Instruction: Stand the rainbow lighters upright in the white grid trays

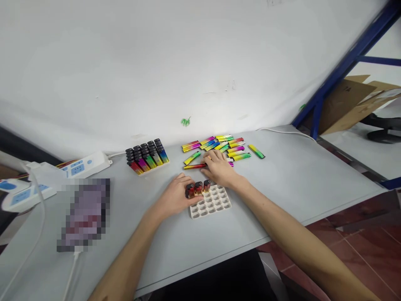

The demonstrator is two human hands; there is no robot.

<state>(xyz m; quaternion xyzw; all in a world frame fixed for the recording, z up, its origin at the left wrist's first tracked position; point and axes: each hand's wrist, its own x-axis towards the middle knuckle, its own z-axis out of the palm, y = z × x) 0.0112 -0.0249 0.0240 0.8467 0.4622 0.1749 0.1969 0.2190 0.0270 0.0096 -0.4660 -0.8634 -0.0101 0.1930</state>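
A pale tray point(210, 207) with rows of holes lies before me, three red lighters point(198, 188) standing upright along its back row. My left hand point(178, 195) is closed about the leftmost of these, thumb in front and fingers behind. Just behind the tray, my right hand point(216, 168) has its fingers on the end of a red-and-yellow lighter point(194, 167) lying flat; its palm side is hidden. Around that hand, several loose multicoloured lighters point(191, 146) are scattered. To the left, a second tray point(147, 172) is packed with upright black-topped lighters point(149, 160).
A white power strip point(84, 165) with cables sits at the left, near a blurred-out object point(84, 215) with a white cable. One lighter point(257, 151) lies apart at the right. A blue metal frame point(318, 110) and cardboard boxes point(347, 102) stand beyond the table's right end.
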